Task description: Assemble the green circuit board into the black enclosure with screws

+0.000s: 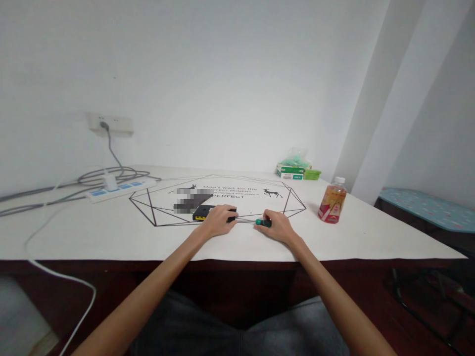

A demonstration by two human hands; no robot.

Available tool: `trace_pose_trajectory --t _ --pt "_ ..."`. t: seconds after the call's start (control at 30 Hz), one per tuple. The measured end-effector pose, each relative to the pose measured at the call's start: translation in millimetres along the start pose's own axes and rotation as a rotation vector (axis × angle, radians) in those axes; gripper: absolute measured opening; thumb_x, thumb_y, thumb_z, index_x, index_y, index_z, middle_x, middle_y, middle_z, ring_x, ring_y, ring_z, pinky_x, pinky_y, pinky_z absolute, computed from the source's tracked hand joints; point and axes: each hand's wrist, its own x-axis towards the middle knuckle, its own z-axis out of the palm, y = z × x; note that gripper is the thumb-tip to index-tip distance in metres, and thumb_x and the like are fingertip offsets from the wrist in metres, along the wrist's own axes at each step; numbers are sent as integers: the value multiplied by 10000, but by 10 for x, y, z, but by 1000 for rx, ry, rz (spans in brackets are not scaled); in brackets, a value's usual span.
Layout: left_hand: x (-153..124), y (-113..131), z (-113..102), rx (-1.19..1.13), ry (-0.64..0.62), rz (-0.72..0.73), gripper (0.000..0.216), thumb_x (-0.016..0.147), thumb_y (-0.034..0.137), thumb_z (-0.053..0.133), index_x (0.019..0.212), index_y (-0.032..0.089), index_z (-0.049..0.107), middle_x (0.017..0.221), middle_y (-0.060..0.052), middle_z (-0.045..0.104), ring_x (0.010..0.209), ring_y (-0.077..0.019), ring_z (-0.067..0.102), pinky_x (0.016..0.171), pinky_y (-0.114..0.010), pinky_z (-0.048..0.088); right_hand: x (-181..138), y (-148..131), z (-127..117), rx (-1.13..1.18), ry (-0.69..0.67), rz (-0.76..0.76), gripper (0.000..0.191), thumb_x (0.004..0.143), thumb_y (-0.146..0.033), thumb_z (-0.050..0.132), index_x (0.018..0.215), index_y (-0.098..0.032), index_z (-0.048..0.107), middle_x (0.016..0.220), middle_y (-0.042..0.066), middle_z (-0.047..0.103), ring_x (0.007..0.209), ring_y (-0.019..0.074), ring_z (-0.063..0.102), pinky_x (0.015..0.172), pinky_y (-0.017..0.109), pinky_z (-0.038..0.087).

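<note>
My left hand (218, 220) lies over the right end of a small black box with yellow ports (203, 212) on the white table (111, 232), fingers curled on it. My right hand (276, 225) is closed round a screwdriver with a green-and-black handle (262, 223). Its thin shaft points left toward the box, and the tip sits near my left fingers. Both hands rest near the table's front middle, on a printed black geometric figure with lettering.
A white power strip (118, 189) with grey cables lies at the back left, plugged into a wall socket (109, 123). A bottle of amber drink (332, 200) stands to the right. Green boxes (295, 170) sit at the back. A patterned bench (426, 207) is on the far right.
</note>
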Motion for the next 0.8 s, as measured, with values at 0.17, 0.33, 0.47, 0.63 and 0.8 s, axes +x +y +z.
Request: trace_pose_trajectory --t 0.17,0.33,0.47,0.63,0.8 --pt "5 13 -8 2 5 0 329 887 331 514 1053 221 776 1239 -101 692 1131 -272 640 997 -426 488 -8 -24 -7 2 -10 25 339 809 -537 675 889 -220 589 732 3 640 677 167 548 591 256 266" --pt "13 30 -22 -15 6 -27 316 878 311 511 1017 242 786 1238 -80 696 1124 -266 645 1003 -425 487 -17 -38 -20 -9 -21 13 377 894 -560 568 784 -207 641 753 38 677 712 176 586 621 274 298" --pt "9 41 -33 -24 -4 -38 319 872 307 510 1017 242 786 1238 -82 696 1122 -270 645 1006 -435 488 -12 -7 -13 -2 -15 -17 353 916 -507 560 794 -196 673 846 53 693 781 176 602 660 281 325" --pt "4 61 -57 -33 3 -53 328 879 316 502 1036 243 781 1247 -77 691 1137 -272 637 1020 -436 480 -5 11 -9 8 -17 -27 324 866 -498 628 747 -197 651 832 31 644 772 159 579 648 271 323" --pt "17 45 -49 -52 -2 -46 339 896 333 485 1038 237 778 1238 -77 692 1135 -261 636 1015 -422 480 -12 -14 -39 22 -2 -14 303 857 -458 636 712 -192 632 804 25 617 743 149 552 633 265 310"
